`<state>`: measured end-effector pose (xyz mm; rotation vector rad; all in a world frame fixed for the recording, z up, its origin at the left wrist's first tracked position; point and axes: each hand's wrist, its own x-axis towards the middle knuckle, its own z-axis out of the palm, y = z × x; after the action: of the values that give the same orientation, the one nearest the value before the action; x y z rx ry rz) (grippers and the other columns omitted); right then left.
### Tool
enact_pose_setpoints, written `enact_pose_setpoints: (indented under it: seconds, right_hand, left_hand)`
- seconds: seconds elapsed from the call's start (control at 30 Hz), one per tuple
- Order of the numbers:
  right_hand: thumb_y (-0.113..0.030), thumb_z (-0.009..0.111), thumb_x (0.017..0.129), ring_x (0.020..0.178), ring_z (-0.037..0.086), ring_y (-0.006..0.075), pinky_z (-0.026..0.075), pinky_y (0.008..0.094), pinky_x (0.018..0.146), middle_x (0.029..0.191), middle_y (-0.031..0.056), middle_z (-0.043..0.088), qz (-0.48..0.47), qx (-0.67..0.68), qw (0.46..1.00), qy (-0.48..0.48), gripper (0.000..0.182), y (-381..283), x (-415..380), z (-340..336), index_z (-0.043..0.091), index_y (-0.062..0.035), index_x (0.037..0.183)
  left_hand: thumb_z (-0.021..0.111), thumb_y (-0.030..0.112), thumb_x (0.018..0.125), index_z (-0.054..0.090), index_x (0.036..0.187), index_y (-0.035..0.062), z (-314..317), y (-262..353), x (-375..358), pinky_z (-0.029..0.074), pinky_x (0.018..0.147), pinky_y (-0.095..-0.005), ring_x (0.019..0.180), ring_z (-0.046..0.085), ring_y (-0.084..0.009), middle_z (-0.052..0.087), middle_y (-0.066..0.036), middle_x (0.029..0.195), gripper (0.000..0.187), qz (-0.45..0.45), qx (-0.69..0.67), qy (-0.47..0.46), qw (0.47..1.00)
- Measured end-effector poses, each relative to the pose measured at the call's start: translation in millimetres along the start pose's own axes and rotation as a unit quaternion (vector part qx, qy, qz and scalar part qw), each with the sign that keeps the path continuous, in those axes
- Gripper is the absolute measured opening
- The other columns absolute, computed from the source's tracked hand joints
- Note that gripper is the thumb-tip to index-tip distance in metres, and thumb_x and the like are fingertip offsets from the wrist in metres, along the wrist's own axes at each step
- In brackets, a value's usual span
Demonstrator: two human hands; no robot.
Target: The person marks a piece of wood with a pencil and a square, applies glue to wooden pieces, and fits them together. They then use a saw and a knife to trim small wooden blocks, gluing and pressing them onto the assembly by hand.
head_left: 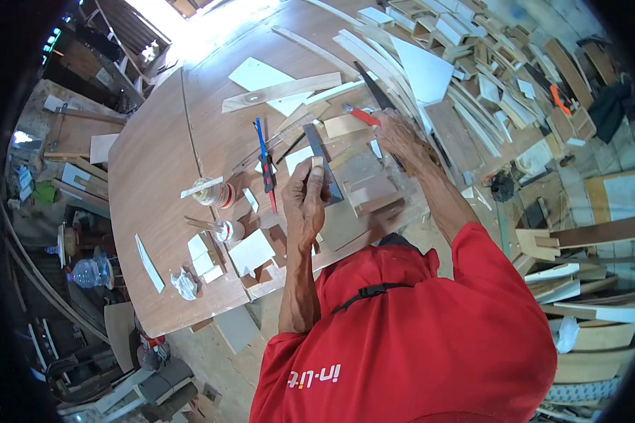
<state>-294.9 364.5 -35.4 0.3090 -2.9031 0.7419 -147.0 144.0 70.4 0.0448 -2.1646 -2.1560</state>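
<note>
My left hand (305,197) is closed, with thumb and fingers pinching a small pale wooden piece (317,161). A dark flat metal bar (313,139) lies right behind it on the table, partly covered by the hand. My right hand (400,137) reaches farther forward, its fingers closed on the red handle of a utility knife (364,117). Near the knife lie a pale wood block (346,125) and a dark handsaw-like blade (374,86). Left of my left hand rests a slim blue, black and red tool (266,166).
Two jars, one with a pale strip on top (215,194) and one holding sticks (227,230), stand on the brown table (155,169). White-faced offcuts (252,252) and crumpled paper (185,283) lie near its front edge. Wood strips and scraps (473,84) are piled at the right.
</note>
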Motion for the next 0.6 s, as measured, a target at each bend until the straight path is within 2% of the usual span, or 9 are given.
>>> enact_pose_setpoints:
  seconds: [0.03,0.13,0.17,0.23,0.37,0.47,0.53,0.57,0.6]
  right_hand:
    - [-0.019,0.057,0.087,0.110,0.054,0.0350,0.046,0.0448,0.089,0.112,0.0167,0.059,0.000,-0.075,0.997,-0.016,0.026,3.1,7.8,6.0,0.062,-0.0055,0.109]
    - [-0.018,0.060,0.084,0.114,0.050,0.0362,0.046,0.0492,0.089,0.120,0.0148,0.054,-0.014,-0.091,0.995,-0.043,0.031,7.8,22.8,22.6,0.059,-0.0079,0.114]
    - [-0.018,0.060,0.084,0.114,0.050,0.0362,0.046,0.0492,0.089,0.120,0.0148,0.054,-0.016,-0.089,0.995,-0.047,0.031,9.6,27.0,27.3,0.059,-0.0079,0.114]
    - [-0.018,0.062,0.082,0.113,0.050,0.0333,0.047,0.0498,0.086,0.120,0.0147,0.053,-0.006,-0.148,0.981,-0.126,0.038,15.5,35.9,41.8,0.056,-0.0064,0.118]
    - [-0.016,0.063,0.081,0.113,0.049,0.0318,0.048,0.0481,0.084,0.120,0.0172,0.052,-0.017,-0.134,0.982,-0.135,0.042,26.3,44.7,61.6,0.053,-0.0019,0.119]
    - [-0.014,0.062,0.081,0.114,0.050,0.0320,0.049,0.0481,0.083,0.118,0.0183,0.052,-0.014,-0.179,0.976,-0.127,0.043,23.3,47.6,61.4,0.050,0.0015,0.119]
    - [-0.015,0.057,0.086,0.111,0.052,0.0371,0.050,0.0489,0.082,0.117,0.0209,0.054,-0.002,-0.103,0.994,-0.041,0.038,23.2,49.8,64.3,0.049,0.0039,0.118]
    - [-0.015,0.057,0.086,0.111,0.052,0.0371,0.050,0.0489,0.082,0.117,0.0209,0.054,-0.002,-0.103,0.994,-0.041,0.038,23.7,50.0,64.7,0.049,0.0039,0.118]
    - [-0.017,0.053,0.089,0.108,0.054,0.0375,0.050,0.0491,0.079,0.112,0.0215,0.056,0.040,-0.038,0.998,-0.015,0.034,19.7,49.6,57.2,0.048,0.0038,0.117]
  left_hand:
    - [0.052,0.020,0.099,0.063,0.102,0.0032,1.2,-1.2,1.6,0.038,0.051,-0.0225,0.058,0.047,-0.0063,0.056,0.001,0.073,0.020,0.001,0.004,0.004,1.000]
    - [0.053,0.019,0.099,0.062,0.107,0.0008,7.9,-4.0,6.8,0.037,0.053,-0.0218,0.059,0.046,-0.0061,0.057,0.000,0.073,0.022,0.005,0.019,0.016,1.000]
    - [0.053,0.019,0.099,0.062,0.107,0.0008,9.9,-4.5,8.8,0.037,0.053,-0.0218,0.059,0.046,-0.0061,0.057,0.000,0.073,0.022,0.002,0.020,0.019,1.000]
    - [0.051,0.021,0.099,0.064,0.098,0.0025,13.5,-2.5,11.8,0.039,0.056,-0.0232,0.062,0.046,-0.0067,0.057,0.001,0.073,0.022,-0.029,0.064,0.024,0.997]
    - [0.052,0.022,0.099,0.064,0.099,0.0020,20.3,-1.5,17.2,0.039,0.056,-0.0232,0.062,0.046,-0.0067,0.056,0.001,0.073,0.023,-0.031,0.077,0.032,0.996]
    - [0.051,0.022,0.100,0.063,0.100,0.0014,21.3,-4.2,20.8,0.039,0.056,-0.0232,0.062,0.046,-0.0066,0.056,0.001,0.073,0.024,-0.039,0.062,0.041,0.996]
    - [0.054,0.024,0.099,0.063,0.106,-0.0004,20.5,-5.2,21.3,0.038,0.054,-0.0216,0.061,0.047,-0.0058,0.058,0.000,0.074,0.027,-0.045,0.053,0.041,0.997]
    - [0.054,0.024,0.099,0.063,0.106,-0.0004,20.7,-4.1,21.5,0.038,0.054,-0.0216,0.061,0.047,-0.0058,0.058,0.000,0.074,0.027,-0.045,0.053,0.041,0.997]
    - [0.053,0.023,0.099,0.063,0.102,0.0007,21.4,-1.6,22.0,0.038,0.055,-0.0225,0.061,0.046,-0.0063,0.057,0.000,0.073,0.025,-0.054,0.055,0.040,0.996]
